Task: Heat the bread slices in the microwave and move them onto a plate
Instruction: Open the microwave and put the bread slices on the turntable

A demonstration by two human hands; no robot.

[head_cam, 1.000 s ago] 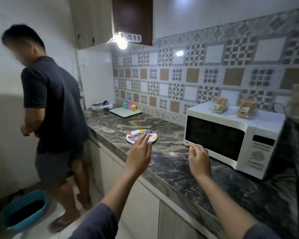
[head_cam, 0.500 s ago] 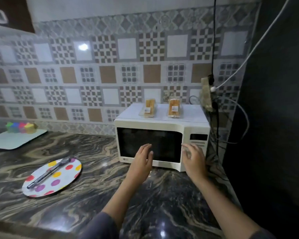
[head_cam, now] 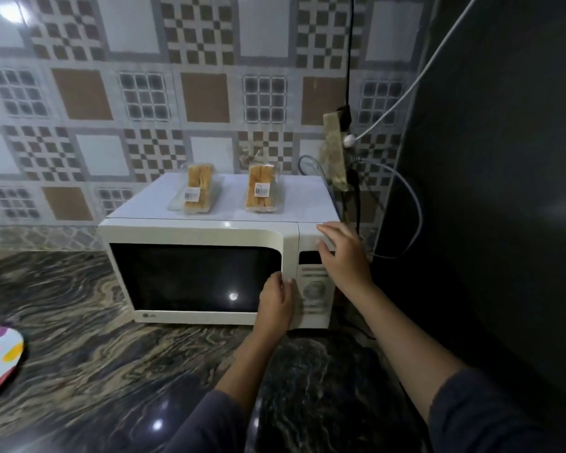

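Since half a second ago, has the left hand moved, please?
Yes. The left hand shifted right along the white box-shaped microwave, from its dark window to the right edge of its door.

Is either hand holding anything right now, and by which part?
Left hand grips the microwave door by its right edge; right hand only rests flat on the control panel top.

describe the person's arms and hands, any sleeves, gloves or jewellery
Both the left hand and the right hand are bare: no gloves, and no rings or watch that I can see. The left sleeve and right sleeve are dark blue-grey cloth, ending near the elbows, forearms uncovered.
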